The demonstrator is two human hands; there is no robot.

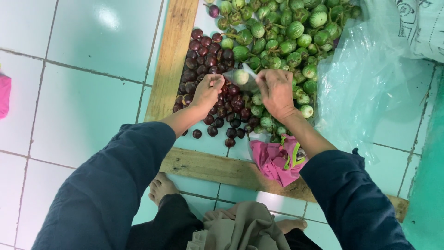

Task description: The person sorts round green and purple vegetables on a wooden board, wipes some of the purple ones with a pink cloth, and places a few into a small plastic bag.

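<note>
— Cut off by the top edge: the far end of the green eggplant heap [282, 32] beyond the wooden frame [172, 60]. Cut off at the right too: the patterned sack [423, 25].

— And inside the frame?

— Hidden under the left hand [206, 91]: some dark purple eggplants [203, 55]. Hidden behind the right hand [276, 91]: part of the small clear bag [241, 78]. Too blurred to count what sits in it.

— Left of the frame?

— Only a sliver of something pink [3, 95], sliced by the edge; unidentifiable.
</note>
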